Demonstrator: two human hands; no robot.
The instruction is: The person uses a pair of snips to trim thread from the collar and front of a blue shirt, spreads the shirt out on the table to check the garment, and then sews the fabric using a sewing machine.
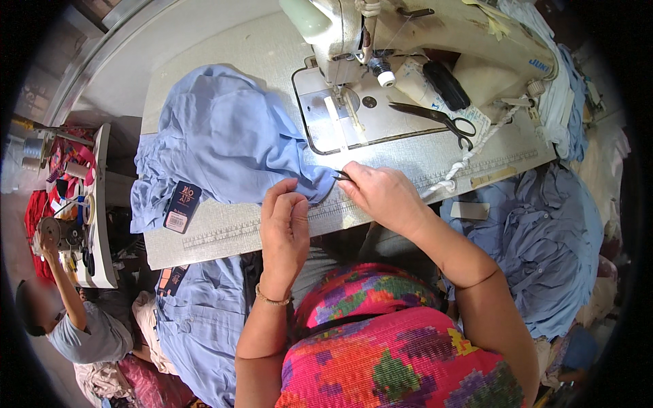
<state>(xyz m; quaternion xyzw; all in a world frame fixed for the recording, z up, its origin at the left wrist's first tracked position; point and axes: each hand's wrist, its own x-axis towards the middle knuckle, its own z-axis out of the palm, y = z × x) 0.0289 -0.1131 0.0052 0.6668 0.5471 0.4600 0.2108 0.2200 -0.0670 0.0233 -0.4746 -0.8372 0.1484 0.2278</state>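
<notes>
On the worktop (422, 154), cloth (221, 129) lies with an edge toward the person, presumably for reach; right hand (382, 196) grips a dark tool (343, 175) there, left hand (284, 221) half-curled, hold unclear.

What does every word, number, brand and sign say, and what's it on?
I won't copy words, brands or numbers, but here's where they are:
Dark tag by the blue cloth: printed letters, barcode; smallest print unreadable.
Sewing machine: blue lettering.
Ruler strip: marks too small to read.
Pale sheet: blue marks, too blurred.
Lower tag: print too small.
</notes>
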